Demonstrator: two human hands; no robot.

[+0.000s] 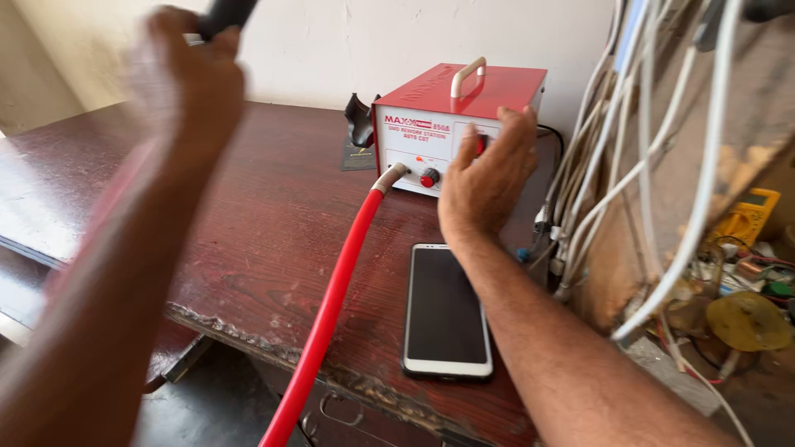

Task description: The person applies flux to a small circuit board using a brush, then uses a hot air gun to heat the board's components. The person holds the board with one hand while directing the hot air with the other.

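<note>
A red and white box-shaped rework station (451, 112) with a white carry handle stands at the back of the dark wooden table (248, 215). My right hand (487, 178) rests on its front panel, fingers on a red control at the right side. A red knob (428, 178) sits lower on the panel. A thick red hose (331, 306) runs from the front socket down toward me. My left hand (189, 79), blurred and raised at the upper left, is closed around a dark handle (222, 15). A white phone (447, 310) lies screen-up under my right forearm.
A bundle of white cables (654, 165) hangs at the right over a cluttered bench with a yellow meter (749, 215) and small parts. A black holder (358, 124) stands left of the station. The table's front edge (248, 335) is chipped, with a drawer handle below.
</note>
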